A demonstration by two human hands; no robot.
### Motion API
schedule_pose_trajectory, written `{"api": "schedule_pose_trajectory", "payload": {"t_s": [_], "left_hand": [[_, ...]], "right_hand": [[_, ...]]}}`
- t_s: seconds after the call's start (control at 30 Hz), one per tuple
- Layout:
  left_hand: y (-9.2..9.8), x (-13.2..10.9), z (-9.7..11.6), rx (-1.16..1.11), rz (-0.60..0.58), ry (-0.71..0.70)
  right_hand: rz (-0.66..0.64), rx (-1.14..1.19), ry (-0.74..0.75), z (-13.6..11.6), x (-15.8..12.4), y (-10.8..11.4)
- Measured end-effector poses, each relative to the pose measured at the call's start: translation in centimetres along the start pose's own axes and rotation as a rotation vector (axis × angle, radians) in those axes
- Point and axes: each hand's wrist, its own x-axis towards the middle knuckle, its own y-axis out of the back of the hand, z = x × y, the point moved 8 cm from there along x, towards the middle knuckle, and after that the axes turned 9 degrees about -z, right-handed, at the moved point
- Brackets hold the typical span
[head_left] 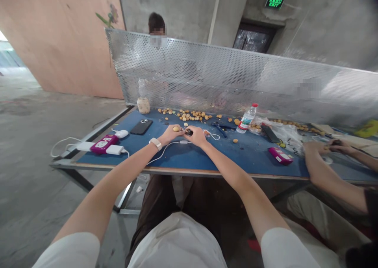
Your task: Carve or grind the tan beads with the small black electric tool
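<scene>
My left hand (169, 136), a pale watch band at its wrist, is closed around a small round tan nut-like ball (176, 129). Right beside it, my right hand (197, 136) is closed on a short dark tool (188, 132) whose thin metal tip points toward the ball. I cannot make out the tool's exact kind or whether its tip touches the ball. A white cable (165, 146) lies on the blue tabletop (189, 159) under my hands. Just beyond them, several similar tan balls (196, 115) are scattered.
A phone (141, 127), a white mouse (121, 134) and a purple power strip (103, 144) lie to the left. Pliers (220, 129) and a water bottle (247, 119) are right of centre. A co-worker's hands (339, 146) work at far right. A perforated metal screen (206, 75) borders the back.
</scene>
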Motion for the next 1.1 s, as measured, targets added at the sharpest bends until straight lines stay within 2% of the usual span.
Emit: {"api": "schedule_pose_trajectory", "payload": {"t_s": [0.27,0.6,1.1], "left_hand": [[-0.1,0.1,-0.8,-0.051,-0.035,0.045],[0.2,0.1,-0.6,0.019,-0.046,0.022],[0.4,0.1,-0.6,0.022,-0.041,-0.01]], "right_hand": [[-0.023,-0.029,0.039,-0.2,-0.1,0.1],[0.036,-0.005,0.169,0.2,0.1,-0.2],[0.051,0.022,0.107,0.6,0.1,0.2]]}}
